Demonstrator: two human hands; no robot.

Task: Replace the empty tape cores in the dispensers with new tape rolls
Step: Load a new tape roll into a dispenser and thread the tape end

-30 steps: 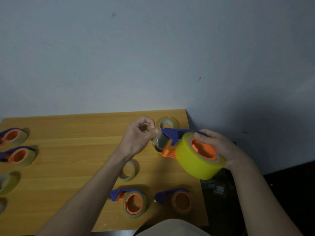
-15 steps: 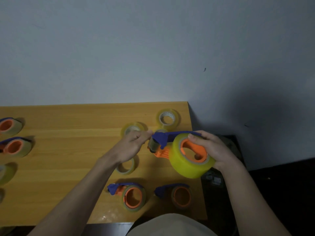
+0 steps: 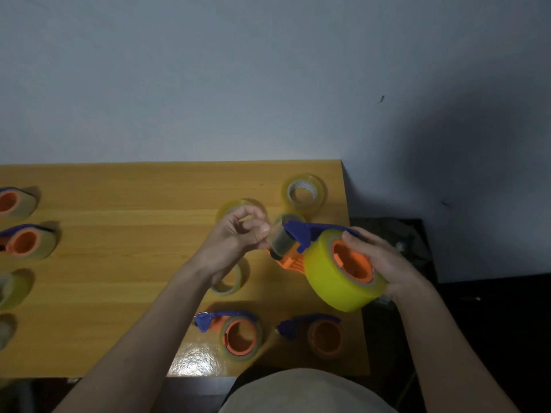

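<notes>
Yellow tape roll point(image 3: 337, 281) sits on the orange hub of the dispenser point(image 3: 301, 239), which the right hand point(image 3: 384, 260) grips above the table's right edge, fingers curled over the roll's open face and thumb side hidden beneath it. Compared with half a second ago, the left hand point(image 3: 235, 236) has lifted a little and its fingers have curled up more, now pinching the loose end of tape point(image 3: 281, 238) by the dispenser's blue front arm; the held dispenser has tipped so the roll hangs lower toward the near-right corner. Whether the pinched strip is threaded over the roller or only held beside it cannot be made out, since the clear film blurs into the hand. On the wooden table point(image 3: 119, 263), two more dispensers lie near the front edge, one point(image 3: 235, 335) with a thin ring of tape, the other point(image 3: 316, 335) dim in shadow. A clear roll point(image 3: 304, 192) stands near the far right corner; another point(image 3: 235, 205) is mostly hidden behind the left fingers, and a thin ring point(image 3: 232, 281) shows partly under the left wrist. Along the left edge, two loaded dispensers point(image 3: 21, 204) point(image 3: 28, 241) and two pale rolls point(image 3: 12, 289) are cut off by the frame.
</notes>
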